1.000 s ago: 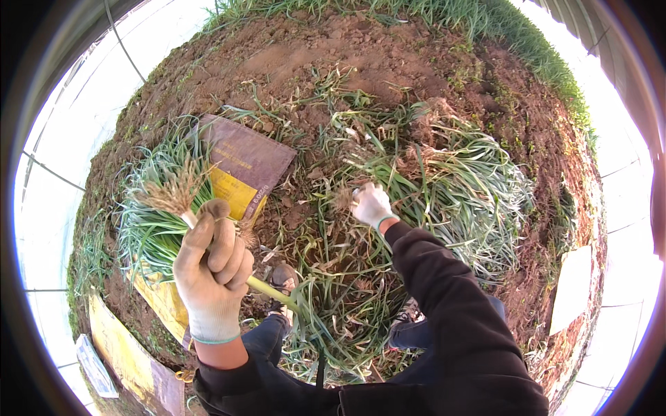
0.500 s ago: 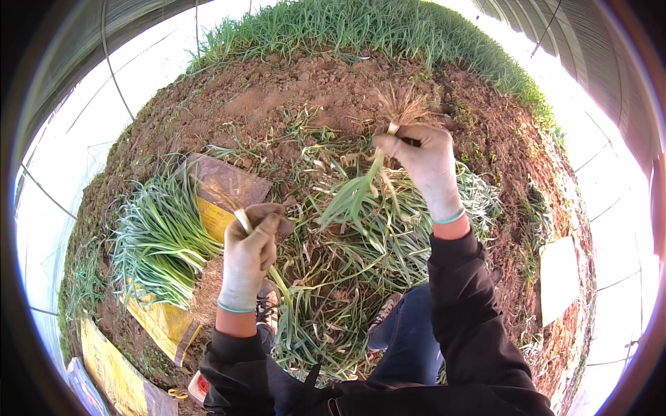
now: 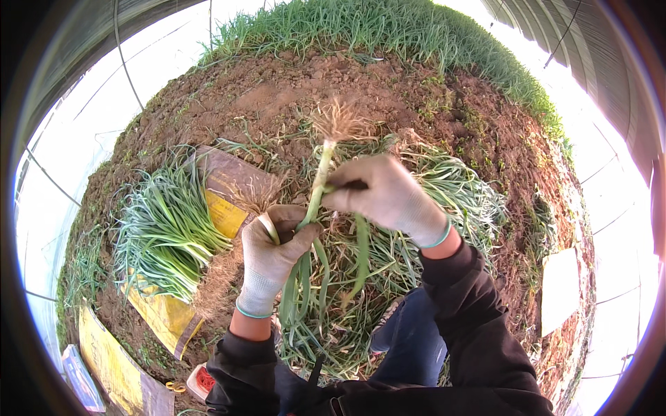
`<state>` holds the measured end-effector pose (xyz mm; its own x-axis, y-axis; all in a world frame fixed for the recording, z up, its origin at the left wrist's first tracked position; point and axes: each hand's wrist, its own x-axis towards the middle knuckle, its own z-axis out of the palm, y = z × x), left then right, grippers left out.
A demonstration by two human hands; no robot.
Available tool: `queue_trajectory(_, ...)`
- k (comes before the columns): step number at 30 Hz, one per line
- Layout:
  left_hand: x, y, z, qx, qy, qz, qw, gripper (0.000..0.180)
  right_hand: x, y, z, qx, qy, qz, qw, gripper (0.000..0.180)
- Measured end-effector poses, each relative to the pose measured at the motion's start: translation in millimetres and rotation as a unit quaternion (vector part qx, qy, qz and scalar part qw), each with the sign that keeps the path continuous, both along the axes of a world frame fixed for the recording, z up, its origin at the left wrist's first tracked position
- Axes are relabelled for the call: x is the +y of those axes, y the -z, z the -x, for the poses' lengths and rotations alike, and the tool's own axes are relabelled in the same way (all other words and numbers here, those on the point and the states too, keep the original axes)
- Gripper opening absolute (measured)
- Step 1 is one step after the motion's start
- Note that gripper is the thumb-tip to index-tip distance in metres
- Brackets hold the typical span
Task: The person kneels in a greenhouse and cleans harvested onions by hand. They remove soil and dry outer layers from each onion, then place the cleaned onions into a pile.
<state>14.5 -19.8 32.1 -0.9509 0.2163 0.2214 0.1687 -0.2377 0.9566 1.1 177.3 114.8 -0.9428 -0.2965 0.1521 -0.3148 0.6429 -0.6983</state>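
Rooted green stalk (image 3: 324, 166), pale-stemmed, roots up, leaves hanging, at frame centre, second white-stemmed stalk (image 3: 268, 229) slanted just lower left

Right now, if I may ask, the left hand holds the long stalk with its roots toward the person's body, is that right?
Not quite: in the head view, the roots point away from the person's body; the left hand does hold the long stalk.

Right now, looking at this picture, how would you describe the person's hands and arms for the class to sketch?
Left hand and right hand wear matching whitish knit gloves, tan-brown over the fingers, whether coated or soiled is unclear, with teal trim at the wrists. The sleeves are long and black.
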Motion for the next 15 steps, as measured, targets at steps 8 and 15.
queue_trajectory(8, -11, -2, 0, -0.081, 0.070, -0.048, 0.993, 0.017, 68, -56, 10, 0.146, 0.328, -0.090, 0.929, 0.031)
queue_trajectory(15, -3, -2, 1, -0.102, 0.113, -0.036, 0.988, 0.020, 20, -5, -1, 0.082, 0.079, -0.014, 0.993, 0.031)
